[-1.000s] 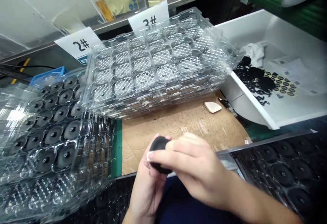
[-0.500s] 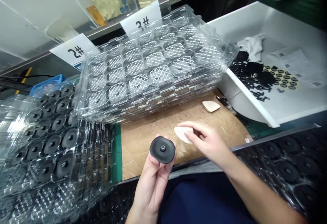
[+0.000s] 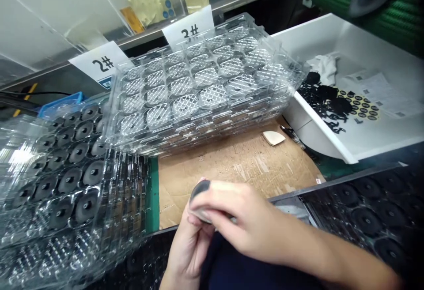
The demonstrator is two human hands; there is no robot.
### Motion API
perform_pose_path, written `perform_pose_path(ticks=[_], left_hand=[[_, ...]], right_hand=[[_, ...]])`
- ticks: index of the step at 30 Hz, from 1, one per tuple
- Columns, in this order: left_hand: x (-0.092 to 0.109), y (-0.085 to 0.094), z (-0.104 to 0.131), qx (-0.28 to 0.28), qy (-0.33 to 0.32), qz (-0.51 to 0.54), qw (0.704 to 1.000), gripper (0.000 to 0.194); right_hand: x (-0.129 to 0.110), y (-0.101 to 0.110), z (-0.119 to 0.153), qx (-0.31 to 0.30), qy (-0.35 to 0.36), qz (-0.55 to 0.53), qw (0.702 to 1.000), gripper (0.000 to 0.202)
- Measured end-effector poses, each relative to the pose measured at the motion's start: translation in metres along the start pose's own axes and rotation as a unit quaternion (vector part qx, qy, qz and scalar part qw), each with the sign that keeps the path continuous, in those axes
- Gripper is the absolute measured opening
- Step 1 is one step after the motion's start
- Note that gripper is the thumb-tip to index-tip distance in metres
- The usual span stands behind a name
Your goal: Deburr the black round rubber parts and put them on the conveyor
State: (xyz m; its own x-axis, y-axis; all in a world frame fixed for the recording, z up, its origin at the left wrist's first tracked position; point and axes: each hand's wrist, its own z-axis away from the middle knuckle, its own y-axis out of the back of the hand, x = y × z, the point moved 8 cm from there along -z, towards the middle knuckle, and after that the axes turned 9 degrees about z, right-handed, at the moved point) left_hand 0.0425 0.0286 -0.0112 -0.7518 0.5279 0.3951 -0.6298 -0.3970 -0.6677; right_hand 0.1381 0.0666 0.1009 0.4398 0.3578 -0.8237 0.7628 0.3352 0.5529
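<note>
My left hand (image 3: pixel 190 248) is closed around a black rounded disc (image 3: pixel 200 187), low over the front of the board. Most of the disc is covered by my right hand (image 3: pixel 240 212), which lies across it with bent fingers. Between the right thumb and fingers, a thin edge of a white pad (image 3: pixel 202 215) shows against the disc; the rest of the pad is hidden. Another white wedge-shaped pad (image 3: pixel 273 138) lies on the brown board (image 3: pixel 212 166), beside a dark slim tool (image 3: pixel 293 136).
Behind the board stands a stack of clear plastic trays (image 3: pixel 198 78). More trays (image 3: pixel 69 171) with black discs are at the left. A white bin (image 3: pixel 321 126) with small black parts and stickers sits at the right. Trays with discs (image 3: pixel 367 219) are at the lower right.
My right hand has moved left with the white pad, from above the board onto the disc. The left hand has tilted the disc and now sits slightly further left.
</note>
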Motion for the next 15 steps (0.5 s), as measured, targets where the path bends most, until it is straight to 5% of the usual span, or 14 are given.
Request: perform_pose_path(ticks=[3, 6, 8, 11, 15], left_hand=[[0.001, 0.001, 0.002, -0.028, 0.021, 0.005, 0.999, 0.049], [0.005, -0.003, 0.004, -0.042, 0.010, 0.023, 0.999, 0.046], [0.008, -0.008, 0.006, -0.054, 0.009, 0.034, 0.998, 0.041], [0.007, -0.008, 0.011, -0.069, 0.029, 0.029, 0.997, 0.040], [0.009, 0.004, 0.014, -0.071, 0.018, 0.017, 0.997, 0.040]], right_hand=[[0.005, 0.003, 0.014, -0.042, -0.045, 0.029, 0.998, 0.022], [0.008, 0.016, 0.011, 0.038, -0.058, 0.151, 0.986, 0.022], [-0.003, 0.016, 0.001, 0.079, 0.036, 0.189, 0.978, 0.024], [-0.014, 0.000, -0.009, 0.031, 0.169, 0.101, 0.980, 0.025], [-0.009, -0.010, -0.017, 0.007, 0.086, 0.169, 0.982, 0.024]])
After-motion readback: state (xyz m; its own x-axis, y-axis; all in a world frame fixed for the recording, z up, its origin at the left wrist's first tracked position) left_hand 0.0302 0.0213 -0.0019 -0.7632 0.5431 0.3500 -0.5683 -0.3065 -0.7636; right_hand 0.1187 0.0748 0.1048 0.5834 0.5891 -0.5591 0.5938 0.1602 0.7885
